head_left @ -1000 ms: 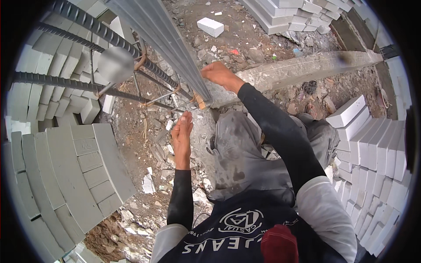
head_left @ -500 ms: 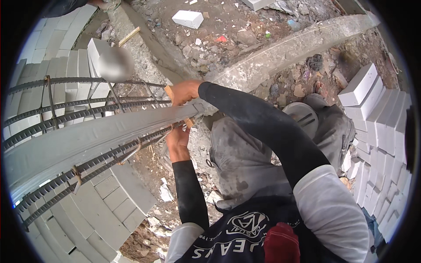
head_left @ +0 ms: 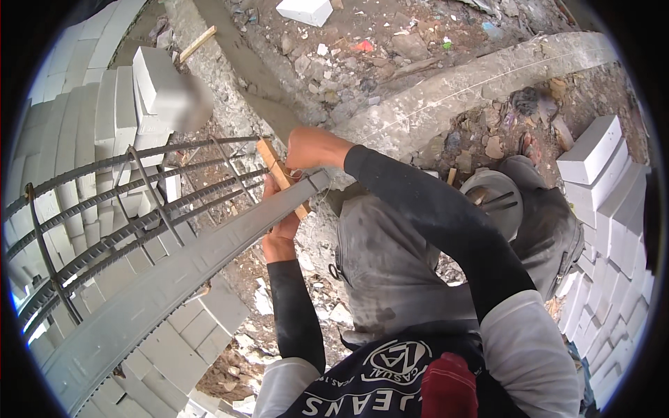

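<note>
A grey metal bar runs from the lower left up to the middle, where its end meets a short wooden strip set crosswise. My left hand is wrapped round the strip from below and behind the bar, its fingers partly hidden. To the strip's right, my closed right hand pinches what looks like a thin string. Some of that string loops near the bar's end. Ribbed steel rods, tied by cross stirrups into a cage, lie beside the bar on the left.
Pale blocks are stacked at the left and right. A concrete beam with a taut line along it crosses the rubble. One loose block sits at the top. A grey hard hat or similar round thing is by my leg.
The bar and the steel rods now slope more steeply down to the left in view. My right hand has moved off the wooden strip's top to its right side, baring more of the strip.
</note>
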